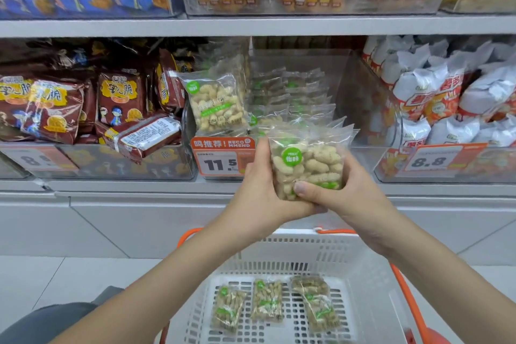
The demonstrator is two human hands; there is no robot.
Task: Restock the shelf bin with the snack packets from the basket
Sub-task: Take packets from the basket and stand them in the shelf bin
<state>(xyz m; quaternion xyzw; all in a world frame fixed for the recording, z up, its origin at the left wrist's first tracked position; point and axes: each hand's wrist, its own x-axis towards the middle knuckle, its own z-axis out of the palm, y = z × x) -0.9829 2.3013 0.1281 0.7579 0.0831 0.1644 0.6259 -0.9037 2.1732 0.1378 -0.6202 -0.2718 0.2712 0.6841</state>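
A stack of clear snack packets with green round labels and pale puffed pieces is held upright in front of the clear shelf bin. My left hand grips the stack from the left and below. My right hand grips it from the right, thumb across the front. The bin holds more of the same packets, one standing upright at its left. Below, a white basket with orange handles holds three packets lying flat on its bottom.
Brown snack bags fill the bin to the left; white and orange bags fill the bin to the right. An orange price tag reading 11.5 hangs on the bin's front. Another stocked shelf sits above. Grey floor tiles lie below.
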